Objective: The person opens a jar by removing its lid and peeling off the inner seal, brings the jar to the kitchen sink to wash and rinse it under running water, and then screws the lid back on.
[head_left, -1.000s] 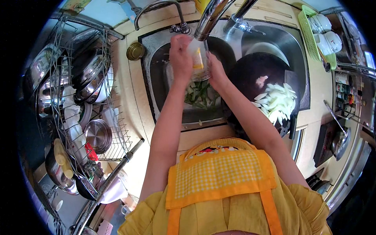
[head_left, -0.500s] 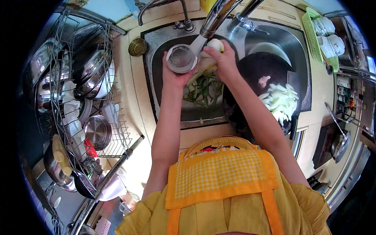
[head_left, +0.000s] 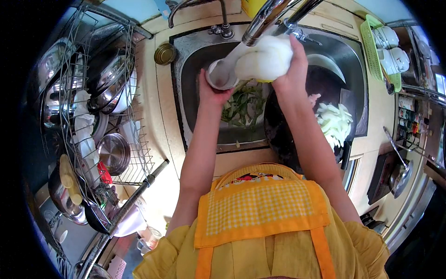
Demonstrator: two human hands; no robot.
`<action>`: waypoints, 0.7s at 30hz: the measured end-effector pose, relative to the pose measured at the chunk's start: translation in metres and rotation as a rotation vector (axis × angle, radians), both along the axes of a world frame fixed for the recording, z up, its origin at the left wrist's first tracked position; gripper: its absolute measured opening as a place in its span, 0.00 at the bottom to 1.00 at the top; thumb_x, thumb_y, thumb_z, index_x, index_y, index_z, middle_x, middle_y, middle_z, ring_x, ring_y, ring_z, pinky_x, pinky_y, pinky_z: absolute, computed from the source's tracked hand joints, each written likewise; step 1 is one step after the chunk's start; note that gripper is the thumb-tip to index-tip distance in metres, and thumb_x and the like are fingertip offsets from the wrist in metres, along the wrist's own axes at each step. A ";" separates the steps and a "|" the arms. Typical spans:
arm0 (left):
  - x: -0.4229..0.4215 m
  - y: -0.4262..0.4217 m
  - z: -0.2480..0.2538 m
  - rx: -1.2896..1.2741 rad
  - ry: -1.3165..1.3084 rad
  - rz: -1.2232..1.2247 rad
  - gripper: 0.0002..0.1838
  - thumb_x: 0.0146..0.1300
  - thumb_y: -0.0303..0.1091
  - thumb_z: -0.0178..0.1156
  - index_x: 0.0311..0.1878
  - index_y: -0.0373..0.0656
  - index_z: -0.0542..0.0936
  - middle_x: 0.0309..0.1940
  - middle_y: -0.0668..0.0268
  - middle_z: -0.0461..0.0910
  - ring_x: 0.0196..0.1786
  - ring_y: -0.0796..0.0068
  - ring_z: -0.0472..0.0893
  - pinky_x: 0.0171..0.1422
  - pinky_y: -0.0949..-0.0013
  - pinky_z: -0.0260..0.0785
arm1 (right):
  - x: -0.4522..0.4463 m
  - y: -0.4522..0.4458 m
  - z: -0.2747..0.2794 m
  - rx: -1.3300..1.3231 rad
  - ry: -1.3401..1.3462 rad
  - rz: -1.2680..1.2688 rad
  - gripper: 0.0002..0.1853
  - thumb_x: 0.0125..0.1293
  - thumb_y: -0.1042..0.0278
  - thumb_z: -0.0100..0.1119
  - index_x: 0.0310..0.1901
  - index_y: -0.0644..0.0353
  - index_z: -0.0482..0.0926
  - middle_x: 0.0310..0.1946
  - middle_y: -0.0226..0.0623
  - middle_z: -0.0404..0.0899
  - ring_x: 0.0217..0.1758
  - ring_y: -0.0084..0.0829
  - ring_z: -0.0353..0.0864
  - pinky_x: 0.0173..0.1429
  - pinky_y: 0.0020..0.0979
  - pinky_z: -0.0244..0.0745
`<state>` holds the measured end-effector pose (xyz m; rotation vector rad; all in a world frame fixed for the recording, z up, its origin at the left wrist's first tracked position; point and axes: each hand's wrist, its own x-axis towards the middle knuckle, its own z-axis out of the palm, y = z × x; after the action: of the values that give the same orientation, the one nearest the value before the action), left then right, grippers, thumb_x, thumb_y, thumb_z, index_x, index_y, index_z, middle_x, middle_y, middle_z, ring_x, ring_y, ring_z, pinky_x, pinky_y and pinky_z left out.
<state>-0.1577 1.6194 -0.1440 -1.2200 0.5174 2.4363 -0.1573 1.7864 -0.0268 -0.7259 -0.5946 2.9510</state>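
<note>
Over the left sink basin [head_left: 190, 116], my left hand [head_left: 213, 94] grips a clear glass jar [head_left: 221, 76] with its round mouth facing up. Water from the chrome faucet [head_left: 260, 29] runs down at the jar. My right hand [head_left: 293, 69] holds a large, puffy white sponge-like thing [head_left: 265, 58], with a bit of yellow at its lower edge, close to the jar's right side. Green peelings [head_left: 244, 107] lie in the basin below both hands.
A dark round board [head_left: 283, 135] over the right basin bears pale sliced pieces [head_left: 333, 123] and a knife. A metal lid [head_left: 165, 54] sits left of the sink. Wire dish rack [head_left: 134, 153] at left; green basket [head_left: 370, 44] with white bowls at upper right.
The white thing in my right hand has come up nearer the camera and looks much larger. My left hand has shifted slightly right and down with the jar, whose mouth was turned toward the camera.
</note>
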 end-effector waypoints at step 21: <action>-0.009 -0.007 -0.030 -0.236 0.253 -0.059 0.33 0.62 0.61 0.51 0.61 0.46 0.67 0.58 0.61 0.70 0.59 0.59 0.71 0.60 0.50 0.66 | 0.015 -0.018 -0.066 2.467 0.977 1.144 0.22 0.52 0.73 0.59 0.51 0.55 0.74 0.51 0.31 0.76 0.46 0.35 0.80 0.43 0.36 0.77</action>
<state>-0.1663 1.6122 -0.1744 -0.9679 0.9217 2.5482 -0.1425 1.7687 -0.0927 1.2996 -3.0939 0.1511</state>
